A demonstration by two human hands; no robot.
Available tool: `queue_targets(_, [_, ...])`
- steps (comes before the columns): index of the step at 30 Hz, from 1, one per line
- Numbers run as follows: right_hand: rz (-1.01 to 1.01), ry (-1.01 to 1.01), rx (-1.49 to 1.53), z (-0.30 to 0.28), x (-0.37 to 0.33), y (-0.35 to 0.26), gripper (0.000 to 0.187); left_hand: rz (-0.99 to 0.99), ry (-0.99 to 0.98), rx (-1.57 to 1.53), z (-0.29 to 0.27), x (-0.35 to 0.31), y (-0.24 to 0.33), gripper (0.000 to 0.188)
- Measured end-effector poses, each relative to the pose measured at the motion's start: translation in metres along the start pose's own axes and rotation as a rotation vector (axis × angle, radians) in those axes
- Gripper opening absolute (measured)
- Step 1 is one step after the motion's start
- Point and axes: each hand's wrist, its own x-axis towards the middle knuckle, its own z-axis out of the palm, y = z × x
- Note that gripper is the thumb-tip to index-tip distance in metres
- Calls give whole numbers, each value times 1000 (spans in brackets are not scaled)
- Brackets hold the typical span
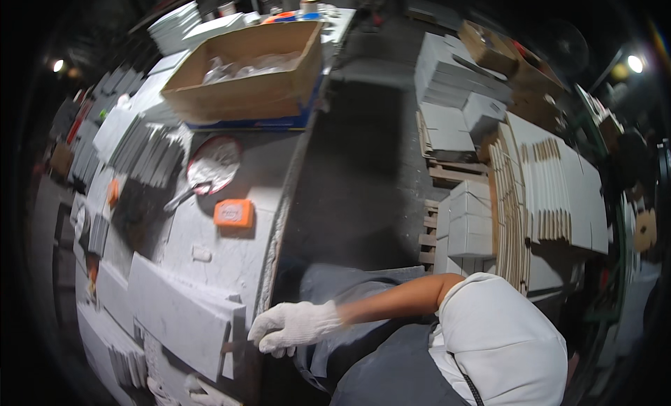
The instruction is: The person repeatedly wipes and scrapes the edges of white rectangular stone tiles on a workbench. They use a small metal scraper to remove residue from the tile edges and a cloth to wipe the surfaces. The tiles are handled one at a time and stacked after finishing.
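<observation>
My right hand (297, 327), in a white knitted glove, is closed at the table's near right edge. A thin brownish strip (233, 346) shows between its fingertips and a stack of white flat sheets (178, 312); I cannot make out what it is or whether the hand grips it. The sheets stand tilted, their right edges next to the hand. At the lower edge, partly hidden below the stack, shows my left hand (206, 392) in a white glove. Its fingers are too covered to read.
On the table stand an orange box (233, 214), a red-rimmed bowl of white stuff (214, 163) with a tool beside it, and a large cardboard box (234, 102) holding clear plastic. More sheets (148, 154) lie left. Across the aisle are pallets (458, 172) and stacked white cartons (468, 217).
</observation>
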Motion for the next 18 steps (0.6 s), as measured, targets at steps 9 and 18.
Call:
queue_targets(9, [-169,-43,139,-9,-24,39,26,194,137,119,-9,15,-30,46])
queue_targets(18, [-296,-26,178,-21,-39,60,27,416,-94,2261,-57,31,-274,54])
